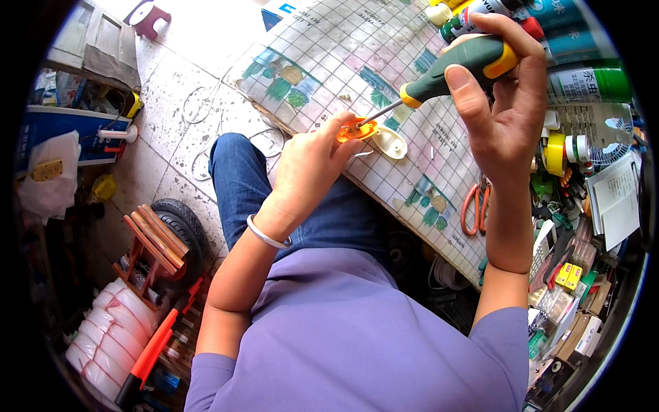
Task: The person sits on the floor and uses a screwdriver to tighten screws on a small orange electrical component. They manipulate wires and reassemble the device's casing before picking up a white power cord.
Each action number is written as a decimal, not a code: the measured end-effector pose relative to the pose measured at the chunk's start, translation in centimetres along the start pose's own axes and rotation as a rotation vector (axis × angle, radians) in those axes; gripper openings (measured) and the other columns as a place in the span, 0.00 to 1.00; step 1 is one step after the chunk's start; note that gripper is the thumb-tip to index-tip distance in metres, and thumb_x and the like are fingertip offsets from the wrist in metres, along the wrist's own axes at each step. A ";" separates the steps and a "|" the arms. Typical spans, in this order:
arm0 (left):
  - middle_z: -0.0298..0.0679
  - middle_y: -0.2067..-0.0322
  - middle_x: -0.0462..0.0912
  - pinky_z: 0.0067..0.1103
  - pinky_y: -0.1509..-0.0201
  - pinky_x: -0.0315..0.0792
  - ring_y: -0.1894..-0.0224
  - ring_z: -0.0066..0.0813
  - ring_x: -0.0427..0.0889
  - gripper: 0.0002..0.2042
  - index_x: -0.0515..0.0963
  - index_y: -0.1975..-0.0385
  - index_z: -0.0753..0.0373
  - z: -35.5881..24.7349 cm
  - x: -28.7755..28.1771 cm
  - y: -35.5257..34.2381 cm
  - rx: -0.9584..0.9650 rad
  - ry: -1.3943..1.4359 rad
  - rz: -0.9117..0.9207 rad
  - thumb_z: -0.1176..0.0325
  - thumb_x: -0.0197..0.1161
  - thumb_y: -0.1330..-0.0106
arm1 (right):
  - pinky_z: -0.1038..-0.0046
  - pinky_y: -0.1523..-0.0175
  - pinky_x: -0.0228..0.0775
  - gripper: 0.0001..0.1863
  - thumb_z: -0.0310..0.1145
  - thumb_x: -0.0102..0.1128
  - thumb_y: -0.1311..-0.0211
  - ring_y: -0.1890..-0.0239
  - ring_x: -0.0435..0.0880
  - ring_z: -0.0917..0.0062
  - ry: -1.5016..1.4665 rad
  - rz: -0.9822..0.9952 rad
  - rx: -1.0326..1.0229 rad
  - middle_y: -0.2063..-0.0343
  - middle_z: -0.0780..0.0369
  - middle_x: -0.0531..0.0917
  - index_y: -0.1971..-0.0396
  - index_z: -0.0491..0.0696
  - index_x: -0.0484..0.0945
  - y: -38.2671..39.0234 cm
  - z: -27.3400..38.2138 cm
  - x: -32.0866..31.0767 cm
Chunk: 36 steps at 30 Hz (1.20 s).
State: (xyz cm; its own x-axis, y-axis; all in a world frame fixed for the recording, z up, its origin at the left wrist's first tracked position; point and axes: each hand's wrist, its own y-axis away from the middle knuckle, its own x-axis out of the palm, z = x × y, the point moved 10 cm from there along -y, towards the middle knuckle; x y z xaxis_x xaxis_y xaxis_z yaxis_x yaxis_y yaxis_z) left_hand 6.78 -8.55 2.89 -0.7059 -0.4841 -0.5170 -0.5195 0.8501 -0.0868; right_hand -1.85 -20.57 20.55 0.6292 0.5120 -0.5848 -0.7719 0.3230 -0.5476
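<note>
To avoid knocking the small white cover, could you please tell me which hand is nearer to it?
Left. The left hand is just left of the white cover; the right hand, holding the screwdriver, is farther away to its right.

My left hand [309, 158] covers one end of the orange shell [366, 130] with its fingers, and I can't tell what the screwdriver [470, 62] tip meets inside. My right hand [504, 127] hides part of the handle. The scrap [345, 97] beyond the shell is too small to name. Part of the pliers [465, 213] disappears behind my right forearm, and my right knee is out of sight under the table [405, 178]. The upper edge cuts a blue can [549, 12]; the lower edge cuts my shirt [343, 329].
</note>
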 end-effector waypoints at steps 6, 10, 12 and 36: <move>0.39 0.83 0.79 0.19 0.74 0.72 0.82 0.24 0.80 0.19 0.76 0.46 0.61 0.0 0.0 0.1 0.002 -0.025 -0.001 0.66 0.67 0.36 | 0.75 0.48 0.73 0.22 0.29 0.63 0.41 0.57 0.80 0.78 0.260 0.000 -0.108 0.57 0.61 0.78 0.45 0.50 0.71 -0.6 2.2 0.1; 0.43 0.79 0.82 0.29 0.70 0.75 0.76 0.38 0.83 0.19 0.75 0.47 0.59 0.1 0.3 0.0 -0.032 -0.017 0.043 0.62 0.65 0.36 | 0.79 0.60 0.71 0.18 0.31 0.68 0.46 0.67 0.78 0.83 0.379 0.068 -0.091 0.72 0.64 0.77 0.56 0.46 0.75 -2.0 3.0 0.0; 0.43 0.79 0.81 0.29 0.70 0.75 0.76 0.38 0.82 0.18 0.75 0.48 0.59 0.2 0.3 0.0 -0.034 -0.021 0.036 0.62 0.65 0.36 | 0.79 0.64 0.72 0.18 0.31 0.70 0.48 0.72 0.78 0.82 0.154 0.005 -0.130 0.76 0.64 0.77 0.58 0.44 0.76 -2.4 2.9 0.6; 0.44 0.79 0.81 0.29 0.71 0.74 0.77 0.38 0.82 0.18 0.74 0.49 0.61 0.3 0.3 -0.3 -0.046 0.037 0.044 0.64 0.66 0.37 | 0.81 0.59 0.69 0.16 0.22 0.65 0.45 0.64 0.74 0.84 -0.023 -0.326 0.740 0.65 0.65 0.73 0.61 0.46 0.67 15.0 -10.4 -4.5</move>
State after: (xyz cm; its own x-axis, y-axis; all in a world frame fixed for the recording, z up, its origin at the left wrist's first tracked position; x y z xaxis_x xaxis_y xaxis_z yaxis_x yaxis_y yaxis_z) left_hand 6.86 -8.86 2.46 -0.7457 -0.4543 -0.4874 -0.5085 0.8607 -0.0244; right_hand -15.34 -26.34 8.76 0.8370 0.3150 -0.4475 -0.4158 0.8977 -0.1457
